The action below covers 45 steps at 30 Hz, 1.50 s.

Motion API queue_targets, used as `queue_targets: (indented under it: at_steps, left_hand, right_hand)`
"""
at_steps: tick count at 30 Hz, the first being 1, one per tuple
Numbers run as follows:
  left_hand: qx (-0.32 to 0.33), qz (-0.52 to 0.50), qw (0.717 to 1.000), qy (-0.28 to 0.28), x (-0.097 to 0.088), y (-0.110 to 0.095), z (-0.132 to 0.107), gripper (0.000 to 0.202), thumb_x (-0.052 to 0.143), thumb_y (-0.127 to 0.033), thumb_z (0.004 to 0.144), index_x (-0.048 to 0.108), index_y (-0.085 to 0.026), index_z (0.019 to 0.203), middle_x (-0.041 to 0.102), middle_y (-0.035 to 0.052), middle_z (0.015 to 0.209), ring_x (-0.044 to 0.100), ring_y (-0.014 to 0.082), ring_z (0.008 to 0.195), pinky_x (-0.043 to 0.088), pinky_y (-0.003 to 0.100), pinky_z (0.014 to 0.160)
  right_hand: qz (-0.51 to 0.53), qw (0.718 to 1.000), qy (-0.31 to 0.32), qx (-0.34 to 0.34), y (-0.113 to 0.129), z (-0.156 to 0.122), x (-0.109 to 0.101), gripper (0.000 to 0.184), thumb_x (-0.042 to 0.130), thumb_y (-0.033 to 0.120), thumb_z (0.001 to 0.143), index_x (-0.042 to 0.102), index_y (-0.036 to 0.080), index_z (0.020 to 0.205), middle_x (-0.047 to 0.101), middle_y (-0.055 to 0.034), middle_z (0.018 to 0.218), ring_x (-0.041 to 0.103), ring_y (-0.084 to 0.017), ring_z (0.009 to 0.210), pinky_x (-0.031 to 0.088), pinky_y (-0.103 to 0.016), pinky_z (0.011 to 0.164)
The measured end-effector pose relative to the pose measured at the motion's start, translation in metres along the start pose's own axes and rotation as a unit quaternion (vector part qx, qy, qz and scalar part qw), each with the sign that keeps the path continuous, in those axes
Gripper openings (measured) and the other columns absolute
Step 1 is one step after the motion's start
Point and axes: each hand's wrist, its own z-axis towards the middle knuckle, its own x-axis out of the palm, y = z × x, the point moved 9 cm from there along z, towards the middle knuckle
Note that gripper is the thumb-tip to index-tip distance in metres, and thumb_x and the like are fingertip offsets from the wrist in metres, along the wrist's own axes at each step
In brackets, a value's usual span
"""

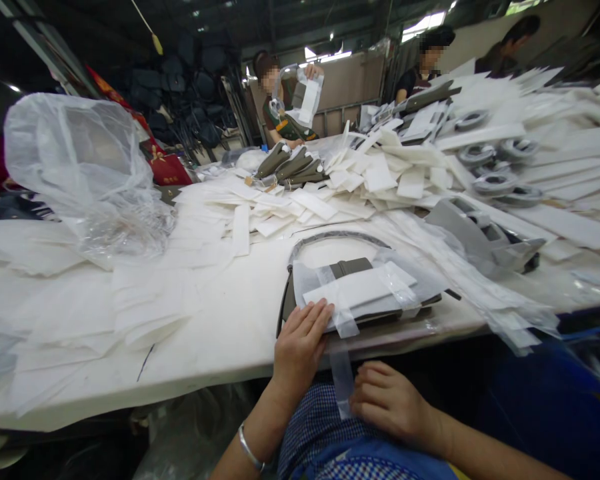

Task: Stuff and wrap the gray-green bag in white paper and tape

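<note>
A dark olive handbag (351, 267) lies on the table in front of me, its wrapped handle (337, 237) arching away from me. White sheeting and a white foam strip (363, 290) cover its upper face, with clear tape (347, 325) across them. My left hand (303, 340) rests on the bag's near left edge, fingers stretched out flat. Below the table edge, my right hand (393, 403) has its fingers curled at the side of a hanging strip of clear tape (341, 377). The right thumb is hidden.
Loose white foam sheets (370, 173) are heaped across the table. A crumpled clear plastic bag (80, 167) stands at left. More olive bags (293, 163) lie farther back, and a grey wrapped bag (473, 227) at right. A co-worker (285, 107) holds a bag across the table.
</note>
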Motion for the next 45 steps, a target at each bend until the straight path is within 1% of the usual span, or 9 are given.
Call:
queue_targets:
  at_steps: [5,9,14,17,20,25,29,37,45]
  left_hand:
    - [0.008,0.002,1.000,-0.006,-0.001,-0.001,0.000,0.064,0.064,-0.008,0.086,0.043,-0.025,0.144,0.051,-0.0005,0.145,0.050,0.0232,0.131,0.042,0.046,0.114]
    - [0.011,0.003,1.000,-0.018,-0.001,-0.002,0.000,0.061,0.063,-0.009,0.088,0.045,-0.025,0.143,0.052,-0.0004,0.144,0.051,0.0238,0.130,0.043,0.047,0.113]
    - [0.015,0.010,0.999,-0.027,-0.001,-0.002,0.000,0.056,0.059,-0.011,0.091,0.045,-0.023,0.143,0.054,0.0013,0.143,0.053,0.0246,0.128,0.045,0.048,0.111]
    - [0.012,0.014,0.999,-0.041,-0.001,-0.003,-0.001,0.050,0.056,-0.014,0.094,0.047,-0.022,0.142,0.056,0.0019,0.141,0.054,0.0244,0.127,0.045,0.047,0.110]
    - [0.005,0.018,0.998,-0.060,-0.003,-0.005,-0.003,0.044,0.051,-0.017,0.097,0.049,-0.022,0.141,0.057,0.0019,0.140,0.054,0.0241,0.127,0.046,0.047,0.110]
    - [-0.001,0.025,0.998,-0.049,-0.001,-0.006,-0.003,0.046,0.047,-0.015,0.098,0.046,-0.023,0.143,0.054,0.0012,0.142,0.052,0.0242,0.129,0.045,0.047,0.110]
    - [0.007,0.040,0.998,-0.058,-0.003,-0.007,-0.002,0.046,0.045,-0.013,0.097,0.048,-0.023,0.142,0.054,-0.0011,0.142,0.053,0.0237,0.127,0.048,0.047,0.108]
    - [0.018,0.068,0.994,-0.089,-0.007,-0.009,-0.002,0.043,0.038,-0.014,0.099,0.052,-0.023,0.138,0.056,-0.0044,0.140,0.055,0.0214,0.125,0.052,0.044,0.104]
    - [0.028,0.087,0.986,-0.136,-0.012,-0.009,-0.003,0.040,0.034,-0.019,0.102,0.057,-0.025,0.134,0.057,-0.0069,0.137,0.058,0.0191,0.121,0.054,0.039,0.101]
  right_hand:
    - [0.037,0.999,0.031,-0.024,0.001,0.004,-0.025,0.010,0.061,0.024,0.094,0.065,0.016,0.099,0.073,-0.0033,0.087,0.065,-0.013,0.079,0.051,-0.031,0.090]
    - [-0.071,0.996,-0.021,0.040,-0.046,0.027,-0.068,0.038,0.063,0.016,0.090,0.059,0.020,0.127,0.072,-0.0070,0.111,0.066,-0.015,0.104,0.049,-0.032,0.102]
    - [-0.091,0.982,0.155,0.051,-0.093,0.058,-0.043,0.061,0.066,0.032,0.089,0.045,0.018,0.145,0.053,-0.0126,0.144,0.046,-0.028,0.136,0.038,-0.051,0.115]
    - [-0.054,0.981,0.184,0.032,-0.100,0.072,-0.031,0.043,0.056,0.022,0.093,0.055,0.018,0.136,0.063,-0.0099,0.131,0.057,-0.024,0.125,0.042,-0.047,0.112]
    - [-0.026,0.982,0.177,0.057,-0.110,0.089,-0.032,0.025,0.049,0.021,0.098,0.070,0.020,0.111,0.074,-0.0059,0.106,0.069,-0.018,0.100,0.047,-0.037,0.104]
    - [-0.049,0.979,0.107,0.164,-0.144,0.130,-0.056,0.034,0.047,0.042,0.099,0.074,0.021,0.091,0.075,-0.0036,0.085,0.068,-0.016,0.075,0.046,-0.025,0.070]
    - [-0.063,0.970,0.055,0.227,-0.180,0.174,-0.068,0.041,0.046,0.044,0.098,0.070,0.019,0.075,0.068,-0.0008,0.067,0.058,-0.014,0.063,0.036,-0.025,0.060]
    - [0.124,0.927,0.104,0.340,-0.258,0.238,-0.013,0.030,0.057,0.032,0.092,0.071,0.014,0.072,0.071,-0.0046,0.068,0.067,-0.015,0.063,0.045,-0.023,0.057]
    - [0.195,0.901,0.101,0.375,-0.287,0.253,0.033,0.041,0.063,0.045,0.091,0.064,0.012,0.066,0.073,-0.0102,0.075,0.069,-0.016,0.057,0.050,-0.020,0.046]
